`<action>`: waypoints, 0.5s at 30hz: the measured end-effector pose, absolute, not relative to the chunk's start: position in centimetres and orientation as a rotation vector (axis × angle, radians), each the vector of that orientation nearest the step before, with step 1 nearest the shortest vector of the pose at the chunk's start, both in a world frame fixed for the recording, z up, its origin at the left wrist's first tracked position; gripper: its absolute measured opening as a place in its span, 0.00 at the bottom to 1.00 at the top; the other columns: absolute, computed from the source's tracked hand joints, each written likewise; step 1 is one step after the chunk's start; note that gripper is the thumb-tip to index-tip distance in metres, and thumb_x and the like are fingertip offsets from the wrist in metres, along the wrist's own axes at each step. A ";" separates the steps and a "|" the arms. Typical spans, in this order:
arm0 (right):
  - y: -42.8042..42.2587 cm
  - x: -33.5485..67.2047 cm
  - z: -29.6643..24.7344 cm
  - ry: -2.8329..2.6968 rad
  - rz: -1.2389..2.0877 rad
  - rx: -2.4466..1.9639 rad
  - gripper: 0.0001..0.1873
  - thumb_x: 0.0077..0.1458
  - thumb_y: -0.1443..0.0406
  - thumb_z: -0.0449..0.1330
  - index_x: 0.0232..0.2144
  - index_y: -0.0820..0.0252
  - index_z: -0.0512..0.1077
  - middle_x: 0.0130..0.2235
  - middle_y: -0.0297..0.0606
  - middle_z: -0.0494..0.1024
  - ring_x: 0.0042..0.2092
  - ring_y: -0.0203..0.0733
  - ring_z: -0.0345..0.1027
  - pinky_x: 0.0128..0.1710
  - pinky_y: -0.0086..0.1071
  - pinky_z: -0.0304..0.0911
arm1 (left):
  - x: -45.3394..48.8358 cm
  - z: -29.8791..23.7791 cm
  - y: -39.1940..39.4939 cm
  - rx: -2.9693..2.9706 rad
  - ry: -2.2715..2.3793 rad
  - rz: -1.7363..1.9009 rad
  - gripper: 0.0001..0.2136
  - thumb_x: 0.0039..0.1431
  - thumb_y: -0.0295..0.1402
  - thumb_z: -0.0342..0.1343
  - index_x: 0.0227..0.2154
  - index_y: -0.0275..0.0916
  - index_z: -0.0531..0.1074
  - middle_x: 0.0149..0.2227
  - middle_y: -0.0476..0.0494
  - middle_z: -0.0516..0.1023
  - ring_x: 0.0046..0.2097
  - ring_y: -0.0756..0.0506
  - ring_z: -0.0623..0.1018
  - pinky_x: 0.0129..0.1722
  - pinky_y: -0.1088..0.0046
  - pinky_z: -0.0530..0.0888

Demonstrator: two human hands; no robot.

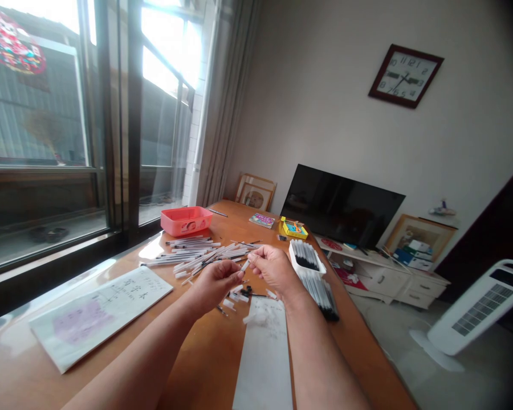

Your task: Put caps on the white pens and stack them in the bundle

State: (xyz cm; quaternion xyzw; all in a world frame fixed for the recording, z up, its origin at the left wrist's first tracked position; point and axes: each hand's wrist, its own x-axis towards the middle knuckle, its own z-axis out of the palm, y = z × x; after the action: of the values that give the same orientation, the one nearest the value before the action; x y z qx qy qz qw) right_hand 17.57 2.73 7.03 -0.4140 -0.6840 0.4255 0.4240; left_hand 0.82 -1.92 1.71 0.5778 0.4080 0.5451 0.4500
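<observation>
Both forearms are stretching forward over the wooden table (188,364), with the hands nearly meeting. The left hand (216,282) is curling closed, its fingertips pinching a white pen piece (245,265). The right hand (273,267) is nipping the same piece between thumb and forefinger, raised just beside the pile of pens (200,253).

A home living room is indicated by a television (342,205) on a low cabinet (389,279), a wall clock (405,76) and framed pictures (255,193).

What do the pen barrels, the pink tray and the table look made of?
Pen barrels: probably plastic, translucent white and smooth. Pink tray: likely plastic, evenly coloured with rounded moulded rim. Table: glossy wood or wood-look laminate, reflecting window light.
</observation>
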 end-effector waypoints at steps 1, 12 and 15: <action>2.8 17.7 7.1 -1.710 1.080 -1.019 0.14 0.54 0.55 0.64 0.31 0.61 0.73 0.27 0.35 0.77 0.26 0.34 0.66 0.26 0.26 0.59 | 0.8 1.8 -1.9 1.423 1.018 1.354 0.18 0.52 0.48 0.66 0.28 0.36 0.75 0.26 0.50 0.71 0.27 0.51 0.65 0.28 0.75 0.59; 4.3 19.7 5.6 -1.953 0.828 -1.224 0.11 0.54 0.58 0.61 0.27 0.59 0.72 0.24 0.33 0.76 0.27 0.36 0.67 0.28 0.28 0.59 | -1.2 2.2 -1.1 1.032 1.241 1.741 0.25 0.39 0.54 0.71 0.31 0.37 0.76 0.31 0.45 0.79 0.30 0.48 0.70 0.31 0.72 0.64; 4.6 19.7 4.7 -2.046 0.753 -1.270 0.11 0.53 0.58 0.61 0.26 0.59 0.73 0.25 0.33 0.77 0.26 0.35 0.66 0.27 0.27 0.55 | -2.1 2.0 -0.6 0.935 1.254 1.814 0.25 0.38 0.53 0.72 0.33 0.37 0.76 0.31 0.45 0.79 0.30 0.48 0.71 0.31 0.72 0.64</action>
State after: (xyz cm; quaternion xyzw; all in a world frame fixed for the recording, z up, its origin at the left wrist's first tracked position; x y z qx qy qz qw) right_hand 19.73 4.56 4.68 -0.4794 -0.7725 0.2843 0.3043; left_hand -2.06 -0.63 1.98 0.3636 0.4874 0.7051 0.3647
